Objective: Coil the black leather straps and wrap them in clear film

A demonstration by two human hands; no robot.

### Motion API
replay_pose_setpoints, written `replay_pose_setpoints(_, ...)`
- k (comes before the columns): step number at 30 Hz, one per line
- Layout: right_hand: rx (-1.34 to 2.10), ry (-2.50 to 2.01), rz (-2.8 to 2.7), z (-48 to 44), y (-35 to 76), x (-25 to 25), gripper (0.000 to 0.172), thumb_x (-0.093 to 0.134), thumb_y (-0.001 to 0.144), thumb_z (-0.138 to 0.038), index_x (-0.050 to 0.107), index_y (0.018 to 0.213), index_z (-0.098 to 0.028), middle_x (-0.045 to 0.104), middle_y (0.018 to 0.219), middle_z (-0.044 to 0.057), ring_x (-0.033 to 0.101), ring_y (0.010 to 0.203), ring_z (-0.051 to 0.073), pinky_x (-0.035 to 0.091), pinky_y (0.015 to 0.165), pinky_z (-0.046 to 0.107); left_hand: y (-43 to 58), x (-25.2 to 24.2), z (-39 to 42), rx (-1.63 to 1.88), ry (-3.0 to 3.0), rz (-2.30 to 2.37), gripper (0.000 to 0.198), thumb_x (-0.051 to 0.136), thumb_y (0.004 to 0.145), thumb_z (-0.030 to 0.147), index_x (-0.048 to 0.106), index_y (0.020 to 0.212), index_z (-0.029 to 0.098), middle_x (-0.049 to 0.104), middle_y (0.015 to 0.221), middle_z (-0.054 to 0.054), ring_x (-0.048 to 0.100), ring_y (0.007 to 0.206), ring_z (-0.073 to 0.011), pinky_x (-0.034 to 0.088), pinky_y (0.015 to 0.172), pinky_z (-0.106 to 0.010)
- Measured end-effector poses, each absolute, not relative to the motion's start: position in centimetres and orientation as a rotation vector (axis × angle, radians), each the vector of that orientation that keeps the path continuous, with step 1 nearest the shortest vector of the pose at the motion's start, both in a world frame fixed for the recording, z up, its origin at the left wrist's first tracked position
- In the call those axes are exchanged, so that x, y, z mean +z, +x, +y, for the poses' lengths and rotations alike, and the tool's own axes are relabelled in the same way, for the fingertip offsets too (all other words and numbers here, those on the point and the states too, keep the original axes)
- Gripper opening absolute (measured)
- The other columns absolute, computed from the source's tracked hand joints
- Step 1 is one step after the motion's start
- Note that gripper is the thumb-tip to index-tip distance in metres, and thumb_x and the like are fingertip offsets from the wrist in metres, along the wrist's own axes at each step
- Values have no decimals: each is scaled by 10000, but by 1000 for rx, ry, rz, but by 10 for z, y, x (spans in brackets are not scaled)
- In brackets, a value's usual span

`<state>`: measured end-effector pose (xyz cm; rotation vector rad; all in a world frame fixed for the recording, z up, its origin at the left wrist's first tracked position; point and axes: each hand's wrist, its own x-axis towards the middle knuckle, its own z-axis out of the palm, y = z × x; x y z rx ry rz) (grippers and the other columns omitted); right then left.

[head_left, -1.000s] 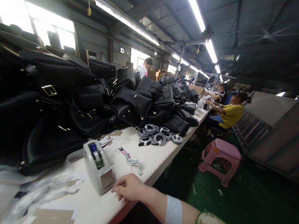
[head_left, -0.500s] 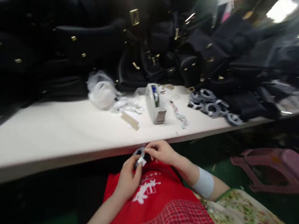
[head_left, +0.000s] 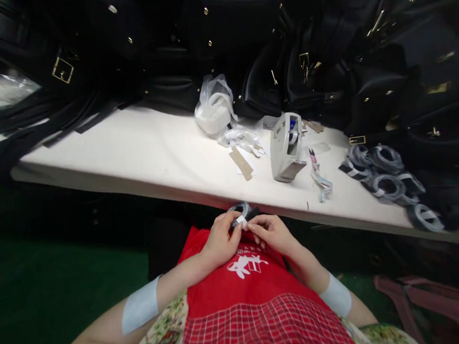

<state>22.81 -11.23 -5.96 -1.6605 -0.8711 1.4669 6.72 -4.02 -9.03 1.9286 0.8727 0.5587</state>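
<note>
In front of the red apron, my left hand (head_left: 222,240) is closed around the left side of a small coiled strap in clear plastic (head_left: 241,208), with a dark end sticking out to the right. A white paper band (head_left: 241,221) crosses the coil's near side, by my left thumb. My right hand (head_left: 273,235) is closed in a pinch at the right end of this band; its fingertips touch or nearly touch it. Similar coiled straps (head_left: 389,187) lie in a cluster on the right of the white table. A grey tape dispenser (head_left: 279,152) stands just beyond my hands.
A white roll in a plastic bag (head_left: 213,115) and a brown cardboard strip (head_left: 241,163) lie left of the dispenser. Small snips (head_left: 319,178) lie right of it. Black bags with gold buckles (head_left: 241,22) line the back. A pink stool (head_left: 434,299) stands at lower right.
The view has swung, so the table's things appear farther right and tilted. My right fingers have shifted from the coil's upper right edge down to the white band. My left hand keeps its hold.
</note>
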Motion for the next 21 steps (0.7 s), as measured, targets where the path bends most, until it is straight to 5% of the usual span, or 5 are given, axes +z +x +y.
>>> replay_pose_setpoints(12, 1491, -1763, -819, -109, 225, -78, 419, 652, 794, -542, 652, 694, -135, 497, 402, -59, 413, 302, 58, 300, 332, 166, 67, -94, -36, 534, 1879, 905, 249, 460, 867, 271, 630, 1018, 169, 702, 1014, -113, 639, 985, -263, 497, 908, -420)
replay_pose_setpoints(18, 1561, -1710, -796, -109, 217, -82, 372, 679, 793, -499, 645, 689, -143, 539, 465, -49, 483, 354, 69, 372, 362, 161, 62, -95, -31, 428, 1595, 978, 366, 556, 780, 540, 670, 914, 219, 745, 903, -52, 695, 846, -278, 560, 800, -391)
replay_pose_setpoints(21, 1715, -1475, -787, -103, 218, -99, 222, 654, 832, -380, 686, 873, -164, 604, 570, -55, 552, 435, 62, 449, 457, 146, 68, -95, -27, 442, 1415, 1295, 396, 590, 708, 654, 674, 884, 310, 749, 847, 43, 704, 830, -288, 586, 687, -356)
